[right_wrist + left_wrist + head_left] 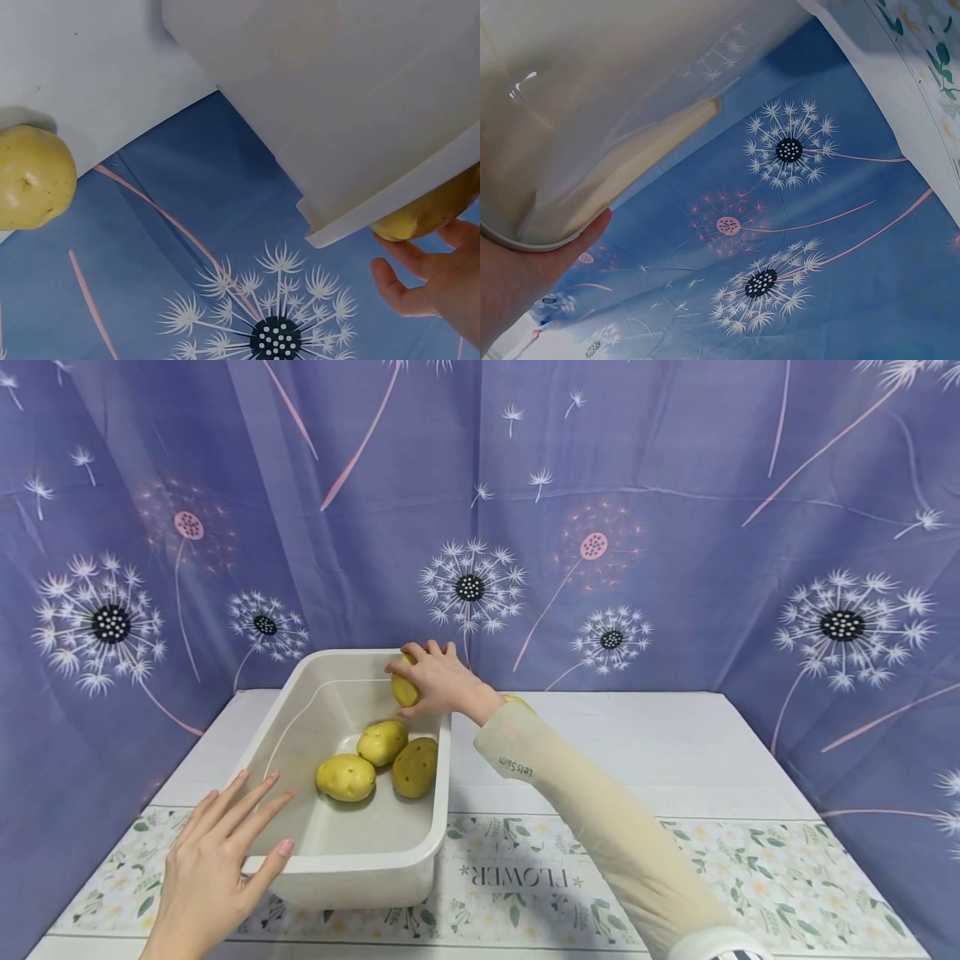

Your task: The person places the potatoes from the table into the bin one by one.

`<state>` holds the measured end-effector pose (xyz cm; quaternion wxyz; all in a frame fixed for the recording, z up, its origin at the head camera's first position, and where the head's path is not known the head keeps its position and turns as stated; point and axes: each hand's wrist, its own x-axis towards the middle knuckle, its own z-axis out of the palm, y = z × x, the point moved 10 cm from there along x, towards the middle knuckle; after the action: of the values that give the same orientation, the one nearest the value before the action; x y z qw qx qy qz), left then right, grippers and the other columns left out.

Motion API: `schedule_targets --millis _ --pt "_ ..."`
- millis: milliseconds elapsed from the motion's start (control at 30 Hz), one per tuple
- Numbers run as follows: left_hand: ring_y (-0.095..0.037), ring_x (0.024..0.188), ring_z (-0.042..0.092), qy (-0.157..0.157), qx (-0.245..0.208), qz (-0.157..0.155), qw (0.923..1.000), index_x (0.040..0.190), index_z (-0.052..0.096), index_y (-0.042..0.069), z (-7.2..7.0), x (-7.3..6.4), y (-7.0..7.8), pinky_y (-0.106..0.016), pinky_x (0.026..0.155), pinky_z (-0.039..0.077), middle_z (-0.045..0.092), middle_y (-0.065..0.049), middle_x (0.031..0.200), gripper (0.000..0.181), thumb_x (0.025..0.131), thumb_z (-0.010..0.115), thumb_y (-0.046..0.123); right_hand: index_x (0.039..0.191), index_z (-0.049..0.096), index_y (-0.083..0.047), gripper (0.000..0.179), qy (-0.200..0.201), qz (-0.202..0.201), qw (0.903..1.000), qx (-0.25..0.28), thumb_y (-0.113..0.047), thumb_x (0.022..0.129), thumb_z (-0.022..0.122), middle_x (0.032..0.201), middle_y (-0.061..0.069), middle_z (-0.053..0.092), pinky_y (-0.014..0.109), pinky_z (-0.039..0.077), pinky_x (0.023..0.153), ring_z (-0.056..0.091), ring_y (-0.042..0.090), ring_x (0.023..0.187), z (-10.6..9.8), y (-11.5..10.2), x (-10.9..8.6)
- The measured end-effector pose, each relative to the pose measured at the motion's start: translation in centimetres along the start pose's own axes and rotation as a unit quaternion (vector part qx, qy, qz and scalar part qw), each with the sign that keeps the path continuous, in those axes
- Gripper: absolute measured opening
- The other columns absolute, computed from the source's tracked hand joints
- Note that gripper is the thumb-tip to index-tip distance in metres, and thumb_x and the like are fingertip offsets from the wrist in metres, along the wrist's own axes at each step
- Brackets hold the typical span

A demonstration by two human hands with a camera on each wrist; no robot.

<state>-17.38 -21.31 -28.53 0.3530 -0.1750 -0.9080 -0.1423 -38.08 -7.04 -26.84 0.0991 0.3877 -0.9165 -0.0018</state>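
Observation:
A yellow potato (405, 683) is gripped by my right hand (437, 682) just inside the back right corner of a white plastic basin (360, 862). In the right wrist view the same potato (431, 212) shows past the basin's rim, with fingers curled against it. Three more potatoes lie on the basin floor: one at the left (346, 777), one in the middle (382, 742) and one by the right wall (416, 767). My left hand (213, 860) rests at the basin's front left rim, fingers spread and straight.
Another potato (34, 178) sits on the table right of the basin, mostly hidden behind my right wrist in the head view. A white table cover (637, 752) with a floral band lies under everything. A purple dandelion curtain (675, 527) hangs around the back and sides.

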Motion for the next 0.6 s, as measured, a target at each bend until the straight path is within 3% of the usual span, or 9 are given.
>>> schedule_targets --millis 367,600 --pt "-0.021 0.132 0.033 0.002 -0.001 0.004 1.0 0.114 0.062 0.018 0.04 0.0 -0.06 -0.035 0.114 0.014 0.055 -0.009 0.125 0.042 0.08 0.057 0.042 0.129 0.044 -0.029 0.063 0.007 -0.004 0.9996 -0.028 -0.056 0.074 0.059 0.137 0.008 0.036 0.047 0.035 0.087 0.038 0.028 0.117 -0.23 0.19 -0.29" --pt "-0.019 0.133 0.032 0.0 0.002 0.004 1.0 0.113 0.062 0.018 0.17 0.01 -0.13 -0.035 0.114 0.015 0.055 -0.008 0.126 0.042 0.08 0.057 0.042 0.127 0.046 -0.028 0.057 0.022 -0.01 0.9995 -0.022 -0.049 0.077 0.06 0.136 0.008 0.037 0.047 0.035 0.085 0.039 0.028 0.116 -0.53 0.16 -0.75"
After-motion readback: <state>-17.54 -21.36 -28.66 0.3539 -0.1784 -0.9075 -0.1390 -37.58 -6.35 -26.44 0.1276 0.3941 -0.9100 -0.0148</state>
